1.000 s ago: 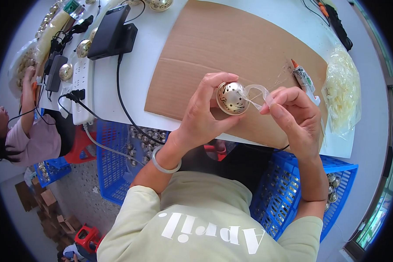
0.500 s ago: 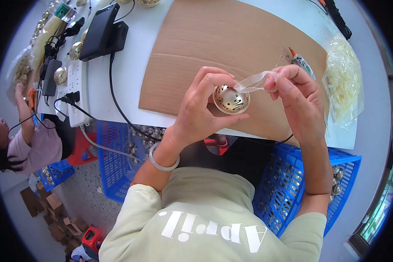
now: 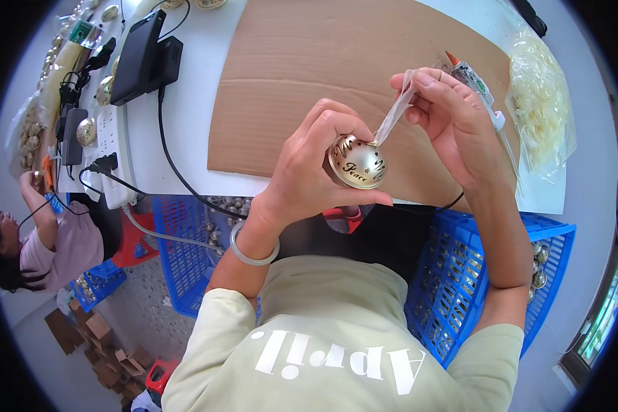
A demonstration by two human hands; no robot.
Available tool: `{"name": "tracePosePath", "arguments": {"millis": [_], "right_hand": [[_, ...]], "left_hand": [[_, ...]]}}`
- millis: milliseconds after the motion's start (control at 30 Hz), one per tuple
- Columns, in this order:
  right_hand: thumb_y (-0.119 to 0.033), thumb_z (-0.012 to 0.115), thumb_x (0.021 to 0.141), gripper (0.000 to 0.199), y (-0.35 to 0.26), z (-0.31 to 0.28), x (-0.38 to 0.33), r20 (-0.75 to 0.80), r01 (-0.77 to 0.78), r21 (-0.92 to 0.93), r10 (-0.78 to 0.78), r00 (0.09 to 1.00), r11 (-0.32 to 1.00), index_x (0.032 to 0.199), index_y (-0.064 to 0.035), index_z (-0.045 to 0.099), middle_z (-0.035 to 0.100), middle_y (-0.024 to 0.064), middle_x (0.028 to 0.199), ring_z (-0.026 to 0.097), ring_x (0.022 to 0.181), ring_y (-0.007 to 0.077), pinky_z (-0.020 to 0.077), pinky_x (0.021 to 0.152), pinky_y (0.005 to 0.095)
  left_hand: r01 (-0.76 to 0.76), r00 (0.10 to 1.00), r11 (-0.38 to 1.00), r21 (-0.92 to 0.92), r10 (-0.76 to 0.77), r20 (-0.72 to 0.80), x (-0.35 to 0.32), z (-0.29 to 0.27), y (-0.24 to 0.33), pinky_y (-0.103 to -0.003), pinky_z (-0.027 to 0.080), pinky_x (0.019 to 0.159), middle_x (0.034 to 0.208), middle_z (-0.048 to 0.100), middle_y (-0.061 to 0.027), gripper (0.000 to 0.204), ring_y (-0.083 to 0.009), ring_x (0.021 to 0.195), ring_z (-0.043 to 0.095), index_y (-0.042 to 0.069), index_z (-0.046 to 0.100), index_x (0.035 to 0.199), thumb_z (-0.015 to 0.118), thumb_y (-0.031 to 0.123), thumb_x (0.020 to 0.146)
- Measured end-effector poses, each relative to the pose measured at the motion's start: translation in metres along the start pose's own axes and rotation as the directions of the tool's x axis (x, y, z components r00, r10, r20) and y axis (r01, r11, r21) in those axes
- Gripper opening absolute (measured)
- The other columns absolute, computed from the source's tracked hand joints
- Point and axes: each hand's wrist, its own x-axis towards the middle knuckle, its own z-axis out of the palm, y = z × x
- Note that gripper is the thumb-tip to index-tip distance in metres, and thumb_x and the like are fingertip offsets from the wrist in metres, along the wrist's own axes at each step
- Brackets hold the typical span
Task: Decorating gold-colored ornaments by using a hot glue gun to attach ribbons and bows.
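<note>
My left hand (image 3: 301, 161) is closed around a gold bauble (image 3: 358, 165) with dark lettering and small stars on its side. A whitish sheer ribbon (image 3: 393, 115) rises from the bauble's top. Its upper end is pinched between the thumb and fingers of my right hand (image 3: 453, 120), so the ribbon runs taut in a slant. Both hands are over the near part of a brown cardboard sheet (image 3: 288, 75). Behind my right hand, partly covered by it, lies an orange-tipped tool (image 3: 472, 79) that looks like a glue gun.
A clear bag of pale ribbon pieces (image 3: 544, 110) lies at the right. On the left are a black box-shaped device (image 3: 139, 58), a white power strip (image 3: 112, 147) and cables. Blue baskets (image 3: 443, 292) of baubles flank me below the table. Another person (image 3: 62, 240) sits at far left.
My right hand has moved up and left, pulling the ribbon from nearly level to steeply slanted. The bauble has turned in my left hand, showing more of its lettered side.
</note>
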Motion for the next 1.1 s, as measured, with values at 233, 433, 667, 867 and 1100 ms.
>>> {"name": "tracePosePath", "arguments": {"millis": [233, 433, 667, 867, 1100], "right_hand": [[-0.021, 0.061, 0.098, 0.019, 0.01, 0.003, 0.008, -0.024, -0.037, -0.062, 0.035, 0.999, 0.997, 0.104, -0.0038, 0.065, 0.069, 0.0069, 0.098, 0.059, 0.083, 0.0077, 0.0462, 0.073, 0.023], [-0.022, 0.065, 0.097, 0.017, 0.017, 0.005, 0.017, -0.002, 0.069, -0.247, -0.072, 0.997, 0.967, 0.101, -0.0051, 0.065, 0.067, 0.0032, 0.088, 0.056, 0.075, 0.0053, 0.0438, 0.068, 0.0214], [-0.02, 0.066, 0.096, 0.017, 0.021, 0.0, 0.021, 0.085, 0.039, -0.348, -0.009, 0.996, 0.937, 0.101, -0.0031, 0.065, 0.063, -0.0008, 0.083, 0.056, 0.075, 0.0036, 0.0432, 0.064, 0.0182], [-0.02, 0.067, 0.095, 0.018, 0.025, -0.01, 0.02, 0.191, 0.321, -0.691, -0.264, 0.945, 0.648, 0.096, -0.0017, 0.064, 0.063, 0.001, 0.081, 0.058, 0.071, 0.0071, 0.0456, 0.061, 0.0228], [-0.04, 0.064, 0.095, 0.039, -0.021, -0.037, -0.055, -0.086, -0.205, -0.949, -0.427, 0.9, -0.241, 0.082, -0.003, 0.062, 0.055, 0.0046, 0.057, 0.053, 0.049, 0.0152, 0.0405, 0.05, 0.0313]], "left_hand": [[-0.011, 0.999, 0.998, 0.061, 0.009, 0.037, 0.001, 0.001, -0.001, -0.03, 0.053, 0.065, 0.09, 0.061, -0.004, 0.066, -0.0192, 0.082, 0.058, 0.007, 0.057, 0.097, 0.096, 0.037, 0.053], [-0.092, 0.994, 0.993, 0.078, 0.086, 0.072, 0.003, 0.003, -0.008, -0.03, 0.053, 0.065, 0.095, 0.06, -0.0056, 0.064, -0.019, 0.077, 0.058, 0.007, 0.059, 0.096, 0.097, 0.037, 0.053], [-0.103, 0.995, 0.987, 0.127, 0.1, 0.026, 0.009, 0.013, 0.0, -0.028, 0.052, 0.075, 0.118, 0.054, -0.0125, 0.066, -0.0163, 0.091, 0.06, 0.008, 0.063, 0.095, 0.099, 0.034, 0.047], [-0.168, 0.984, 0.983, 0.069, 0.163, 0.066, 0.008, 0.015, -0.005, -0.031, 0.055, 0.073, 0.099, 0.06, -0.0076, 0.059, -0.0197, 0.083, 0.062, 0.007, 0.061, 0.097, 0.096, 0.031, 0.055], [0.049, 0.971, 0.996, 0.073, -0.03, -0.237, -0.004, -0.007, -0.011, -0.025, 0.052, 0.065, 0.09, 0.059, -0.0065, 0.066, -0.0145, 0.076, 0.059, 0.005, 0.057, 0.099, 0.098, 0.029, 0.054]]}}
